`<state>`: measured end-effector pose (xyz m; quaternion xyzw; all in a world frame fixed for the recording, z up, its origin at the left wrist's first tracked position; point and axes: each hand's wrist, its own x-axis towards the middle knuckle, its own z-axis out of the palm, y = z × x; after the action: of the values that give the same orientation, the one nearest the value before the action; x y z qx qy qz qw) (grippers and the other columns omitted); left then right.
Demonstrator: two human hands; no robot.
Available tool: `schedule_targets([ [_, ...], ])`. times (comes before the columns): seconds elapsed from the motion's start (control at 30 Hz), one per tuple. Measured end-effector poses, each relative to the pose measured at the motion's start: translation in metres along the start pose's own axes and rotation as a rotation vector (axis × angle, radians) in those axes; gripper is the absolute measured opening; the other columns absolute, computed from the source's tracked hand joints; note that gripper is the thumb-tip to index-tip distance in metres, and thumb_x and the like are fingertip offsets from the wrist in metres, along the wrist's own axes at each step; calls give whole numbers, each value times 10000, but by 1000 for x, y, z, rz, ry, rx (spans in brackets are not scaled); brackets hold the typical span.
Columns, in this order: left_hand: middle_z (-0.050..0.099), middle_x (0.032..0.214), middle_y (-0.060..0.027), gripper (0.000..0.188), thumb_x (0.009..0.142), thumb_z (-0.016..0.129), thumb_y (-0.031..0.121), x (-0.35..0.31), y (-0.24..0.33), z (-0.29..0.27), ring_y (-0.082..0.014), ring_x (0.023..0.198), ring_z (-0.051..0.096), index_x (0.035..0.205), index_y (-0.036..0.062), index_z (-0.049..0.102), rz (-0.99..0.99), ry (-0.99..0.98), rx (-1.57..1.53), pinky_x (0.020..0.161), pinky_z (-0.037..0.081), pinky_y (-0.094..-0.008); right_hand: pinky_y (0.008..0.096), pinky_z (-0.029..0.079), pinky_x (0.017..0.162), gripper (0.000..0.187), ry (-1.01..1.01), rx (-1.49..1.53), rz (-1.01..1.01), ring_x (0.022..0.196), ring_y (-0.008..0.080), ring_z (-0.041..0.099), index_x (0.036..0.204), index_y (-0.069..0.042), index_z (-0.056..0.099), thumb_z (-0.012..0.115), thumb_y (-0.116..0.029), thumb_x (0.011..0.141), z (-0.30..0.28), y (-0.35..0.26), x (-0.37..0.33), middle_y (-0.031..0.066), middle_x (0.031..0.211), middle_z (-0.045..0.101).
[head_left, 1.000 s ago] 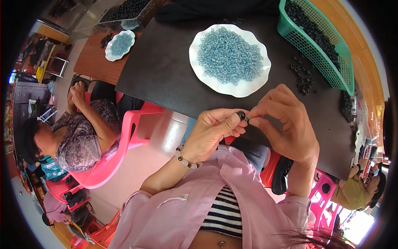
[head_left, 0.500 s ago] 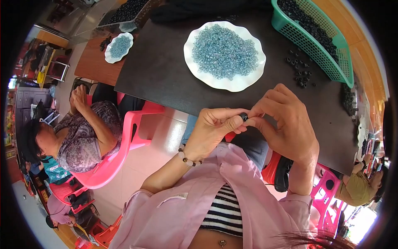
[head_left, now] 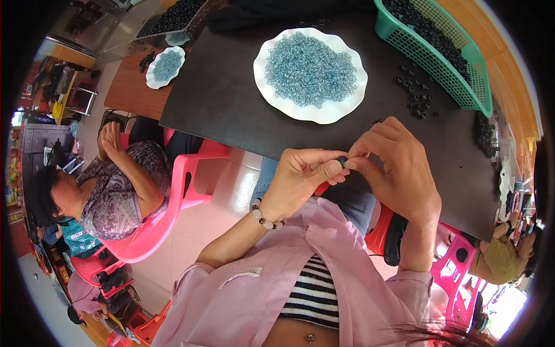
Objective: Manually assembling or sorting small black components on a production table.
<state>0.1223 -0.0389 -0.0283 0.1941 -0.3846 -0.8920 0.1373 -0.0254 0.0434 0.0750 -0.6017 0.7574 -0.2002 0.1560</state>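
Note:
Between thumb and forefinger, my left hand (head_left: 303, 176) pinches a small round black part (head_left: 342, 160), just past the table's near edge. The thumb and forefinger of my right hand (head_left: 396, 168) are closed against the right side of that part; whatever they pinch is hidden. A dark spot shows by the right hand's upper knuckles, too small to name. Beyond my hands, a white wavy-edged plate (head_left: 319, 117) carries a heap of small clear bluish rings (head_left: 309, 69). Several loose black parts (head_left: 419, 107) lie on the dark table (head_left: 214, 98), to the right of the plate.
A green plastic basket (head_left: 428, 72) full of black parts stands at the far right. Far left are a smaller white plate (head_left: 151, 75) of rings and a clear bin (head_left: 173, 23) of black parts. A person sits on a pink chair (head_left: 176, 191) to my left; others sit farther off.
My right fingers have shifted slightly at the black part, and its pale spot is now hidden. A dark spot has appeared by the right knuckles. The view has shifted a little.

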Motion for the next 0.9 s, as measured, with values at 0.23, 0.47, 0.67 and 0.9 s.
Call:
schedule_targets([
  [0.23,669,899,-74,261,897,612,156,0,-1,-3,-125,798,631,1098,-8,627,-182,-49,-228,737,520,-249,250,404,647,96,138,315,164,706,130,517,809,-24,646,695,-68,740,-1,16,-12,35,726,581],
  [0.47,645,898,-27,265,916,588,193,-1,3,-3,-100,795,609,1097,0,606,-211,-53,-373,747,507,-247,243,391,582,108,262,27,401,626,108,503,897,-8,653,638,-86,824,0,60,-31,46,744,595],
  [0.67,639,879,-16,266,913,594,206,2,4,0,-93,774,593,1085,3,611,-229,-11,-380,753,495,-245,257,397,569,175,308,80,381,633,112,517,968,-23,643,664,-58,798,15,67,-23,49,750,591],
  [0.9,635,874,-12,264,917,589,208,2,2,3,-91,780,589,1086,6,613,-224,1,-314,744,490,-243,273,428,584,192,295,-34,317,657,142,553,958,-39,638,689,-69,775,19,73,-12,58,786,601],
])
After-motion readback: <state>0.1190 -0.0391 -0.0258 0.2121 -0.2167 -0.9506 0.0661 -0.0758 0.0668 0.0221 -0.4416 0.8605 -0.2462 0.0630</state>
